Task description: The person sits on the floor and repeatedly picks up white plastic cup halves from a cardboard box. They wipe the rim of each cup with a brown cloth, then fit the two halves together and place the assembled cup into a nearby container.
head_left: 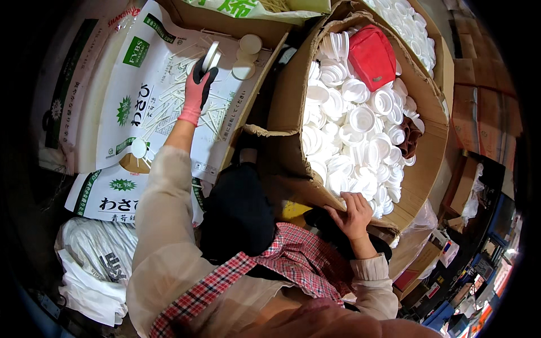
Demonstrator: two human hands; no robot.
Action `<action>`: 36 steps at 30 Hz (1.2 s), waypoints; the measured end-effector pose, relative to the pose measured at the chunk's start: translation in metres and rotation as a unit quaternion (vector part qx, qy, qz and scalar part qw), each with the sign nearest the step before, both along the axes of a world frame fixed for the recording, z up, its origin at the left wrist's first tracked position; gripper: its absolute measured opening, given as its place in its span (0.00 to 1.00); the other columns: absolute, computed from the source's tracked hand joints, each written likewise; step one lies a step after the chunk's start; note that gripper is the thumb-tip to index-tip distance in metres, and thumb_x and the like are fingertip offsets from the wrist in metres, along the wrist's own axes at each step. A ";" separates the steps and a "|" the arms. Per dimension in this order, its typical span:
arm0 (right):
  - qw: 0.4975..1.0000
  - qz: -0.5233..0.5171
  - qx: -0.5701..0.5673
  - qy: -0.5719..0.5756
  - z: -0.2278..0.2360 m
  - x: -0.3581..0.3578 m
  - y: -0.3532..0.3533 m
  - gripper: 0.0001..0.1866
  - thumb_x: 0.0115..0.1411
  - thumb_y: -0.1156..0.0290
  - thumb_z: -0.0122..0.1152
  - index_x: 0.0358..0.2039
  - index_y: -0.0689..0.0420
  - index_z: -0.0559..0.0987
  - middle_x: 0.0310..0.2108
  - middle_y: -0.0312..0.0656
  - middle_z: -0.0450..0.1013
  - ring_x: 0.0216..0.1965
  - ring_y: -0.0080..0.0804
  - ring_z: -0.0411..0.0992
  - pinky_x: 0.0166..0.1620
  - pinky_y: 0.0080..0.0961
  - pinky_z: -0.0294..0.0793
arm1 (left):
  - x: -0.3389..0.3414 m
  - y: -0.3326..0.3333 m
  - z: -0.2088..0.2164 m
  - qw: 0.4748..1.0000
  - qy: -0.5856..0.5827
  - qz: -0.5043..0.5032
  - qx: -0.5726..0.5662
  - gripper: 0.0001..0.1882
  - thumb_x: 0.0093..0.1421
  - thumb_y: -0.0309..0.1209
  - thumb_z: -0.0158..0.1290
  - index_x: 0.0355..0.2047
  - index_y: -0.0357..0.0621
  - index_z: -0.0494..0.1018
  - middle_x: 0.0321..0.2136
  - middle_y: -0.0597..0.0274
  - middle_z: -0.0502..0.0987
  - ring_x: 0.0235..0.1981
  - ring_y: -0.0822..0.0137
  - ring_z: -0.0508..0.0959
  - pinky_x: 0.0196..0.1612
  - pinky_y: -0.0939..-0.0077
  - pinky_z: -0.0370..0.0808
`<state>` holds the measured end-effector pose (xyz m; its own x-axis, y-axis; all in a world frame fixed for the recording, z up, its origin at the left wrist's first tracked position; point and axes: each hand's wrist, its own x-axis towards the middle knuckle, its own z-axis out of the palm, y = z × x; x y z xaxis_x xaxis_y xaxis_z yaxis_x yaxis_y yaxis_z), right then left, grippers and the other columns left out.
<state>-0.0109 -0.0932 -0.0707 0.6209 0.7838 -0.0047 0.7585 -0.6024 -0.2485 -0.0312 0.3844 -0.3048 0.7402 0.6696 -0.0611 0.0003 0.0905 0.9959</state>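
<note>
Two white discs (212, 58), pinched in the gloved left hand (196, 90), above loose white sticks (163, 108). Bare right hand (354, 216) on near edge of cardboard box (288, 105) heaped with white lids (361, 119); firmness of hold, cannot tell.

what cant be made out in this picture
Head view, held discs: exact count, as they overlap in the left hand.
Head view, box: its floor, under white lids.
Head view, brown thing: full shape, partly covered by lids.
Head view, far box: cut off by the top edge.
Head view, clutter at right: too small.
</note>
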 end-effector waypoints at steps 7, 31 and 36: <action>1.000 -0.014 -0.001 0.006 -0.001 -0.006 -0.004 0.23 0.41 0.63 0.74 0.35 0.59 0.75 0.30 0.43 0.73 0.30 0.41 0.72 0.33 0.32 0.72 | 0.025 -0.072 0.191 0.952 -0.163 -0.138 0.219 0.37 0.52 0.25 0.56 0.62 0.38 0.55 0.56 0.50 0.67 0.59 0.57 0.66 0.62 0.69 0.59; 0.998 0.022 -0.044 0.050 -0.005 0.008 -0.011 0.25 0.40 0.60 0.75 0.36 0.59 0.75 0.30 0.42 0.73 0.28 0.39 0.71 0.30 0.31 0.68 | 0.138 -0.003 -0.125 0.942 0.282 -0.028 0.181 0.32 0.42 0.44 0.65 0.47 0.43 0.73 0.47 0.47 0.73 0.50 0.48 0.72 0.52 0.62 0.71; 0.998 0.032 -0.044 0.044 -0.010 0.010 -0.015 0.25 0.42 0.59 0.72 0.37 0.59 0.76 0.31 0.41 0.73 0.28 0.37 0.70 0.30 0.29 0.67 | 0.117 -0.019 -0.140 0.979 0.164 -0.063 0.106 0.20 0.49 0.35 0.64 0.39 0.37 0.76 0.34 0.56 0.79 0.37 0.65 0.78 0.43 0.72 0.73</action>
